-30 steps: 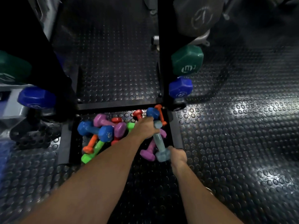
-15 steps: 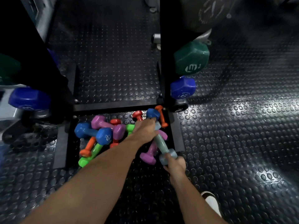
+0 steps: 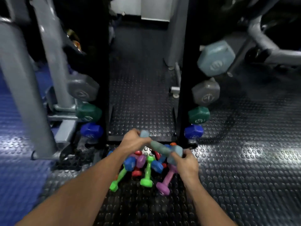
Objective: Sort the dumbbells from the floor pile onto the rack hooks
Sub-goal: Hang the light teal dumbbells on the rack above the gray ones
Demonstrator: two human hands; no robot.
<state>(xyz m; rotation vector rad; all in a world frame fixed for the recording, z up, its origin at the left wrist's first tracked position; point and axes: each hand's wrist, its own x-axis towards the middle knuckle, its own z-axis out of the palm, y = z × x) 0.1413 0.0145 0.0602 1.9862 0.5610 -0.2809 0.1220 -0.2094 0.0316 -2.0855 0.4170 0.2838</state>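
item: pale blue dumbbell (image 3: 160, 148). lifted clear of the floor pile (image 3: 143, 168), carried level above it; a second ago lay tilted among the others. left hand (image 3: 132, 141) clamped round far end, right hand (image 3: 184, 162) clamped round near end. view raised since earlier frame: more of rack (image 3: 183, 88) shown, with light blue (image 3: 215, 58), grey (image 3: 206, 92), green (image 3: 198, 115) and blue (image 3: 193, 132) heads hung on right upright. meaning, as judged: pick done, hanging on a hook next. remaining in pile: green, purple, blue, red pieces.
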